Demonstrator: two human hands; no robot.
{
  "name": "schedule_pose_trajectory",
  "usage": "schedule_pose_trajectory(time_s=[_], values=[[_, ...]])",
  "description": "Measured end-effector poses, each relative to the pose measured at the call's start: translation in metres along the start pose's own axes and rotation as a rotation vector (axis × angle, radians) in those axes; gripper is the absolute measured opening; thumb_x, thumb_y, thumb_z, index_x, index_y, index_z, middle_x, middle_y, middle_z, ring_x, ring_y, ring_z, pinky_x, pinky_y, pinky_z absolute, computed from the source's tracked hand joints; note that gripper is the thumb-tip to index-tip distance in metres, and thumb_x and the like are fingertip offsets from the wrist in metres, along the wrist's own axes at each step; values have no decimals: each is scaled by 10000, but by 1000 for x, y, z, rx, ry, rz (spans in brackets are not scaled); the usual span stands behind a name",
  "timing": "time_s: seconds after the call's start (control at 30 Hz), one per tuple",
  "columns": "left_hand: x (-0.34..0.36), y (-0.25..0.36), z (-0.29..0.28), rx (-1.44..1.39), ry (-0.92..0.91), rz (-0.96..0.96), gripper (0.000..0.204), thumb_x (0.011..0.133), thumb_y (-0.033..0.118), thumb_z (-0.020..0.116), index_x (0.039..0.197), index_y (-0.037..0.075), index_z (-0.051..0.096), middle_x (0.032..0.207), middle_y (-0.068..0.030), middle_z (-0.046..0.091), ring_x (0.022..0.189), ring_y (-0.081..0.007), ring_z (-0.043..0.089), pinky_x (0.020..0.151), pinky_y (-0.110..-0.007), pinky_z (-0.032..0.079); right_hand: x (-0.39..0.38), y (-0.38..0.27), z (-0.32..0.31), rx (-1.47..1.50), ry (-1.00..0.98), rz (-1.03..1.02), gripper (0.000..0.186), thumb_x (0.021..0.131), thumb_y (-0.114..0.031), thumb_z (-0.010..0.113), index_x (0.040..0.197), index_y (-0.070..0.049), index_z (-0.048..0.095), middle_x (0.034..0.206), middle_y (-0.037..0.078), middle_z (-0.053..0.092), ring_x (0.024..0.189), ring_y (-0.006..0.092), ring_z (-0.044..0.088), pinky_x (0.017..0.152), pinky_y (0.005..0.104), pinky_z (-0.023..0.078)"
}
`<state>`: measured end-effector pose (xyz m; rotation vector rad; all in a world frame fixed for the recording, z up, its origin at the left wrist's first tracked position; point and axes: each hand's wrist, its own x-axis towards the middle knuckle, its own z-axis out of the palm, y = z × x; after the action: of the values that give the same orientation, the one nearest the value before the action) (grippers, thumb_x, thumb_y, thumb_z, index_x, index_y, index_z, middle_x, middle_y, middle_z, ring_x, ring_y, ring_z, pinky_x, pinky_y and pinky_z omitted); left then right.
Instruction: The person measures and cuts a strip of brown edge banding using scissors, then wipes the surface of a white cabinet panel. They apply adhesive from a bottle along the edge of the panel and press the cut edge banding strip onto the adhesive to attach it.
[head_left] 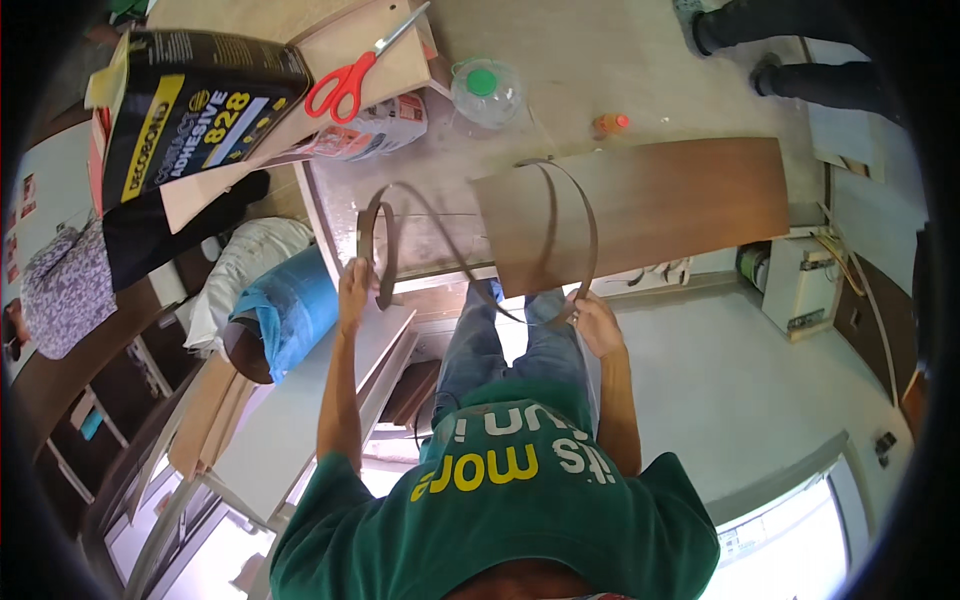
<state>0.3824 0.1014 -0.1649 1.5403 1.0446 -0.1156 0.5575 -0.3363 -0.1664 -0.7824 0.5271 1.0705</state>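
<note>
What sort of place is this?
Likely a woodworking or furniture workshop, perhaps a job site: a wide brown panel, a long brown strip in the person's hands, and red-handled scissors beside a black can.

Beige floor (620, 60), bright window (800, 535) at lower right

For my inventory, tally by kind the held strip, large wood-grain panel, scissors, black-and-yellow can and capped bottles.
Curled brown strip, in left hand and right hand: 1
Large wood-grain panel: 1
Red-handled scissors: 1
Black-and-yellow can: 1
Capped bottles, one clear, one orange: 2
Total: 6
</note>
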Motion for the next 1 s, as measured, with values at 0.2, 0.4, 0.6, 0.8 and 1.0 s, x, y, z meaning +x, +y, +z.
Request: schedule_pose_trajectory(time_s=[0.2,0.4,0.6,0.8,1.0], values=[[22,-15,46,658,-161,280,557,869,301,653,1282,-36,493,1189,-304,565,1094,-426,536,956,-479,399,-39,38,45,-165,5,-121,150,920,-105,561,1059,-63,599,1016,57,604,987,165,559,852,341,445],[-106,-12,130,456,-664,728,345,934,364,565,954,26,633,834,-176,636,811,-348,598,761,-430,456,-42,61,85,-154,-22,-313,207,931,-60,546,1135,-74,572,1037,49,609,997,169,575,889,345,469],[-134,-47,66,494,-753,449,346,959,384,503,923,53,600,738,-149,632,688,-328,626,641,-416,476,-81,-20,38,363,-43,-628,274,966,-149,559,1224,-60,535,1026,51,592,965,162,568,903,309,470],[-101,-81,42,408,-837,302,299,968,352,496,1002,102,656,657,-42,595,592,-151,586,578,-320,471,-119,-100,-27,168,84,-824,243,961,-136,568,1187,-53,530,1048,50,580,986,173,564,927,314,459],[-83,-81,79,421,-899,256,318,983,359,478,979,95,656,645,-12,583,595,-122,570,568,-292,459,-130,-131,-64,45,391,-992,202,940,-115,588,1132,-72,542,1129,71,595,1019,186,582,924,333,478]])
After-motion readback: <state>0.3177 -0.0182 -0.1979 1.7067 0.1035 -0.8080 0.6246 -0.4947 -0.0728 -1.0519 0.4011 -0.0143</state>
